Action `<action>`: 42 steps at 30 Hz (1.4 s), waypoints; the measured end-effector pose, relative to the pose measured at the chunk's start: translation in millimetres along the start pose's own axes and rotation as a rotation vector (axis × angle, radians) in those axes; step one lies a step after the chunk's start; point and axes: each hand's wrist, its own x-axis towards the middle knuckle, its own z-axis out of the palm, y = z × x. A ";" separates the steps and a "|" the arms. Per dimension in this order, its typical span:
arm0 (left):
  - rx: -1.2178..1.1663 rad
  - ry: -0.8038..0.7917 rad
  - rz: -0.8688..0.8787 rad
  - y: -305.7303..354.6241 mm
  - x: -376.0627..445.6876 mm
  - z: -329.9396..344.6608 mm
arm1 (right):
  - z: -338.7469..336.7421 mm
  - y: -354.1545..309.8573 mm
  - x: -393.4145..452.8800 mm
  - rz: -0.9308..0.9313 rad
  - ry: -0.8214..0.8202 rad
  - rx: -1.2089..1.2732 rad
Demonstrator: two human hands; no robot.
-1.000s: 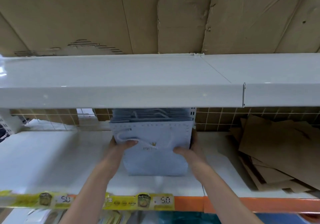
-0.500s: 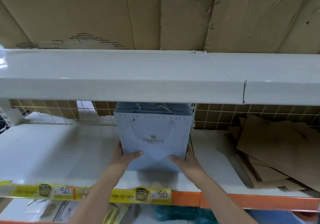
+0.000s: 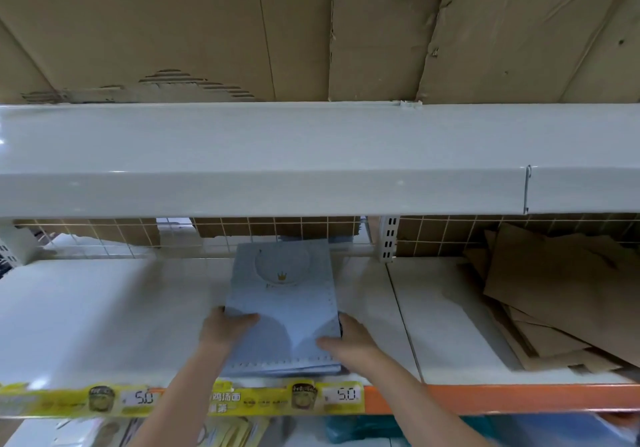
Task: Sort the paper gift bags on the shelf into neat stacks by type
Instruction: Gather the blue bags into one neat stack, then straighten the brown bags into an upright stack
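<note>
A stack of light blue paper gift bags (image 3: 282, 294), printed with a small gold crown, lies flat on the white shelf (image 3: 104, 311) in the middle of the view. My left hand (image 3: 225, 325) grips the stack's near left edge, thumb on top. My right hand (image 3: 348, 341) grips the near right corner, thumb on top and fingers round the side. A loose pile of brown paper bags (image 3: 554, 294) lies askew at the right end of the same shelf.
An upper white shelf (image 3: 311, 156) overhangs the work area, with cardboard sheets (image 3: 207, 24) behind it. A wire grid (image 3: 242, 235) backs the lower shelf. Yellow price strips (image 3: 173, 400) marked 5.0 and an orange rail (image 3: 502, 398) run along the front edge.
The blue bags stood upright against the grid earlier; now the stack lies flat on the shelf, its base toward me. Both hands followed it down, still holding the near edge.
</note>
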 end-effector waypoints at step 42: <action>0.566 -0.056 0.512 117.2 -165.2 299.6 | -306.7 151.6 -94.9 -0.188 0.403 -0.178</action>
